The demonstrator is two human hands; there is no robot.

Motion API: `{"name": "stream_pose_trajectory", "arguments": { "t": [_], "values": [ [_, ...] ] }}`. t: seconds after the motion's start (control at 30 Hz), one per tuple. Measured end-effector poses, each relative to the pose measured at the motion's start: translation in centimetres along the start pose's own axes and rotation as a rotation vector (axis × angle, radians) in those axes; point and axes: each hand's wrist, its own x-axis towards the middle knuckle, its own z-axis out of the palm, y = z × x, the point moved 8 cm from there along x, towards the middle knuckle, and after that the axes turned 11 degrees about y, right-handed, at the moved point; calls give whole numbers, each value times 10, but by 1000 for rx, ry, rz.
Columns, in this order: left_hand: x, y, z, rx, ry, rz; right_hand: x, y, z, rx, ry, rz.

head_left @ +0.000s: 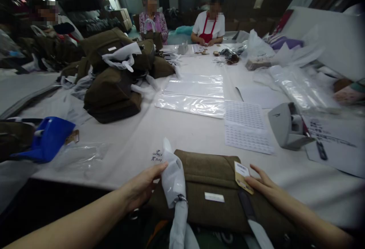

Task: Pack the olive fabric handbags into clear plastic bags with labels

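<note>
An olive-brown fabric bag (209, 203) with a small pale label lies in front of me at the table's near edge. My left hand (144, 188) is closed at its left side, thumb and forefinger against a strap wrapped in white paper (173, 176); its other fingers are partly hidden. At the bag's right side lies my right hand (262, 184), fingers stretched apart, the thumb touching a hang tag (243, 177) with a barcode. A second strap with white wrapping (258, 232) hangs down the bag's front on the right.
Several similar bags (112, 93) are piled at left. A blue tape dispenser (48, 138) stands near left, a grey dispenser (289, 125) at right. Clear plastic bags (194, 97) and a printed sheet (246, 125) lie ahead. Co-workers (209, 24) sit across the table.
</note>
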Motion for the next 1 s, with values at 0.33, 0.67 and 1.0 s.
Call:
{"name": "stream_pose_trajectory", "arguments": {
  "t": [0.33, 0.67, 1.0],
  "values": [
    [39, 76, 10, -159, -75, 570, 63, -96, 32, 226, 61, -599],
    [49, -21, -13, -141, 150, 560, 50, -13, 68, 155, -28, -448],
    [41, 16, -28, 415, 604, 666, 43, -34, 29, -183, 578, -666]
  ]
}}
